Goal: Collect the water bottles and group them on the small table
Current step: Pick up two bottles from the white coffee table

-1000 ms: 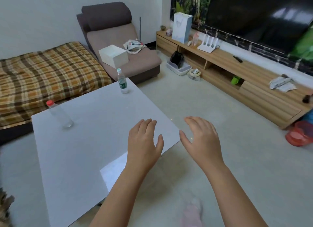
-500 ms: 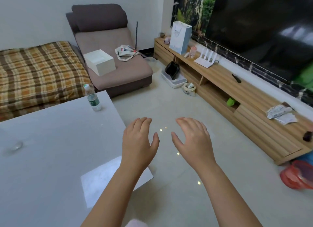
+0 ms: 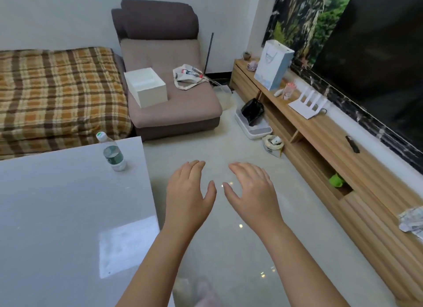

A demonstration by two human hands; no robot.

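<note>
Both hands held out palm down over the pale floor at lower centre of the frame: left hand (image 3: pixel 188 192) just right of the white tabletop (image 3: pixel 57 215) edge, right hand (image 3: pixel 253 192) beside it, each grip wide and holding nothing. Water bottle (image 3: pixel 112 152) upright near the tabletop's far right corner, left of centre. White box (image 3: pixel 146 86) on the brown lounger (image 3: pixel 174 109) in the upper middle.

Far left, a brown-and-orange plaid blanket (image 3: pixel 57 93); beside it a mauve-brown chair (image 3: pixel 169 96) bearing a white box (image 3: pixel 146 86). The clear bottle (image 3: pixel 112 152) has a green label, white cap.
</note>
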